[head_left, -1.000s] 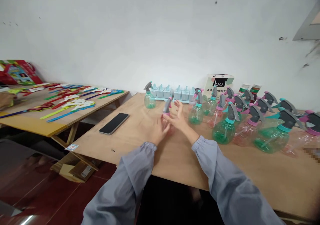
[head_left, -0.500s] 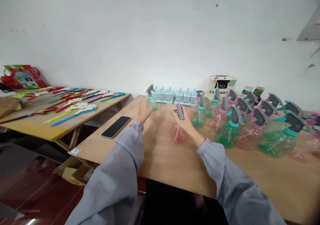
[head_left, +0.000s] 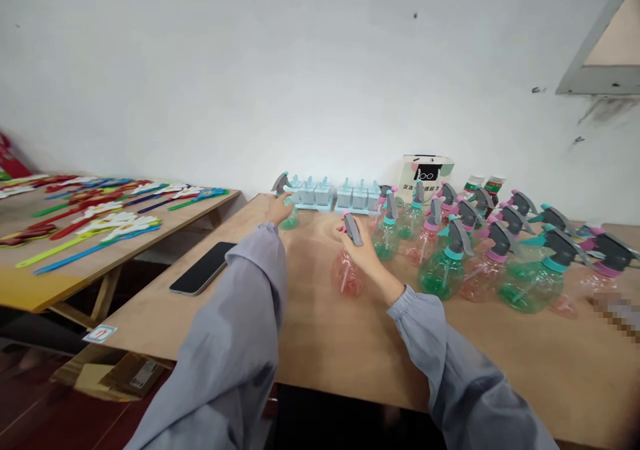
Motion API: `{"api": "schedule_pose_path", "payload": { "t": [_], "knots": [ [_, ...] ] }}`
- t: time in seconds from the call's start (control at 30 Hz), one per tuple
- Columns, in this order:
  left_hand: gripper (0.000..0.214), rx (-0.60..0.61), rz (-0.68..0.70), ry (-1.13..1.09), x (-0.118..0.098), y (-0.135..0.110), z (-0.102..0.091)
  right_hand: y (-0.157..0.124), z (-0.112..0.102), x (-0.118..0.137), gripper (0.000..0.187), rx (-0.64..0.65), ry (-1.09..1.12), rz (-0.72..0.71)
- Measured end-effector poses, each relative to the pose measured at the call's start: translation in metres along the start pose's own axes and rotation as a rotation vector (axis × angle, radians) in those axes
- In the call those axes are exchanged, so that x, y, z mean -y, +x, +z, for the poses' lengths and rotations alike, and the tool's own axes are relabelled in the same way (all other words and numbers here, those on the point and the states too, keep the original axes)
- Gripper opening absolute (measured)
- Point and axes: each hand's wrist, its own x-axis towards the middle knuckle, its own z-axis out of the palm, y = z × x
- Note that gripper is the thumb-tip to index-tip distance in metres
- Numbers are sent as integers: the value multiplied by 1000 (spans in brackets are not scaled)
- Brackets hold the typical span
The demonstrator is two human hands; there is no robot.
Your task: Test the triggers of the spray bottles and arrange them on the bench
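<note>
My right hand [head_left: 364, 250] grips a pink spray bottle [head_left: 346, 275] by its neck, just under the grey trigger head, over the plywood table [head_left: 320, 317]. My left hand [head_left: 278, 210] is stretched far forward and closes round a lone green spray bottle [head_left: 289, 219] with a grey trigger, near the table's back left corner. Both arms wear grey sleeves.
Several green and pink spray bottles [head_left: 493, 257] crowd the table's right half. Light blue popsicle moulds [head_left: 330, 195] and a small printed box [head_left: 424, 173] stand by the wall. A black phone [head_left: 203, 268] lies at the left edge. A second table [head_left: 60, 283] at left holds coloured sticks.
My right hand took the pink bottle over from my left and now holds it alone. My left hand reached forward to the lone green bottle and closed on it.
</note>
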Motion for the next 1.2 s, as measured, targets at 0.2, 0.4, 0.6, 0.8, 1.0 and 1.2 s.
{"api": "schedule_pose_path", "payload": {
  "t": [0.2,0.4,0.6,0.8,1.0,1.2],
  "knots": [
    [37,-52,128,135,7,-67,-5,0,-3,8,31,47,56,54],
    [37,-15,316,195,3,-153,-36,-6,-4,25,34,261,292,224],
    [46,-120,325,16,1,-196,-25,-8,0,28,40,298,469,378],
    [52,-133,345,-32,5,-198,-19,-2,-3,32,25,242,529,422],
    [51,-124,331,-51,5,-201,-20,-4,-3,37,16,235,502,499],
    [52,-168,376,-17,9,-200,-17,-8,-6,51,15,163,492,382]
  ]
}}
